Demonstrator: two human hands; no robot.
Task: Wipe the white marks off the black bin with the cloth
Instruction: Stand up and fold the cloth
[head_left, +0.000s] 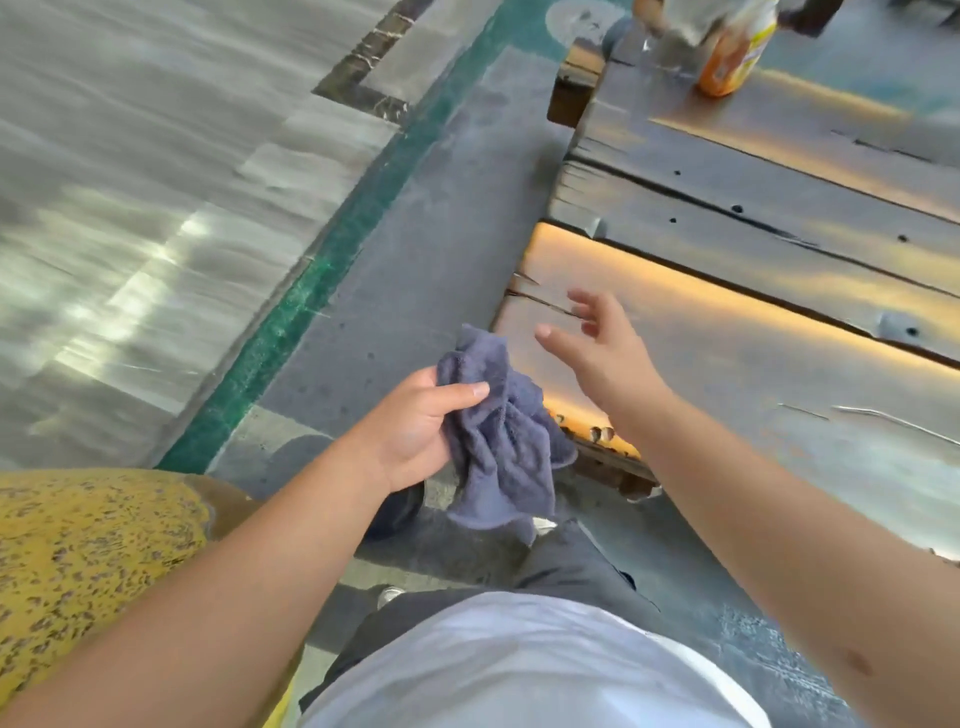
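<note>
My left hand (421, 423) grips a crumpled grey-blue cloth (501, 441), which hangs down from it over the floor, just off the near corner of a wooden table. My right hand (602, 345) hovers open above that corner, fingers spread, holding nothing, a short way right of the cloth. No black bin shows in this view. The picture is blurred by motion.
A dark plank table (779, 249) fills the right side, with an orange bottle (732, 52) at its far end. A yellow speckled surface (88, 551) lies at lower left. A green stripe (337, 249) crosses the grey floor beside pale tiles (130, 182).
</note>
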